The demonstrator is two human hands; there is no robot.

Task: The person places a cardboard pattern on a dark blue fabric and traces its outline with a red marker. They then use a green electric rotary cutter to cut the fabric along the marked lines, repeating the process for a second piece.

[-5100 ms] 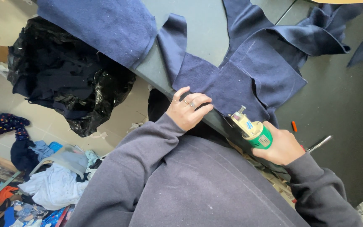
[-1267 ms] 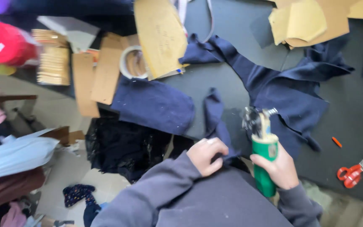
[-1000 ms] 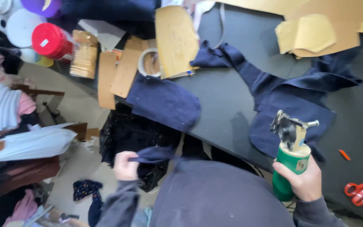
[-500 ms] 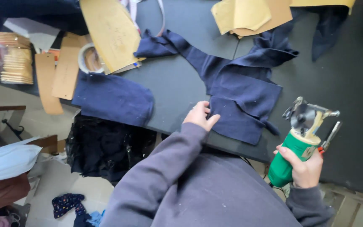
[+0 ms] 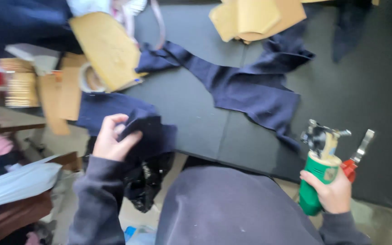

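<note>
Dark grey table [image 5: 196, 113] held a long navy fabric offcut [image 5: 250, 88] and tan cardboard patterns [image 5: 107, 47] — scissors [image 5: 357, 156] lay near the front edge. At that edge the left hand [image 5: 110, 143] clenched a navy cloth piece [image 5: 148, 134]; the right hand [image 5: 332, 193] gripped a green rotary cutter [image 5: 318, 174] upright, just off the table.
</note>
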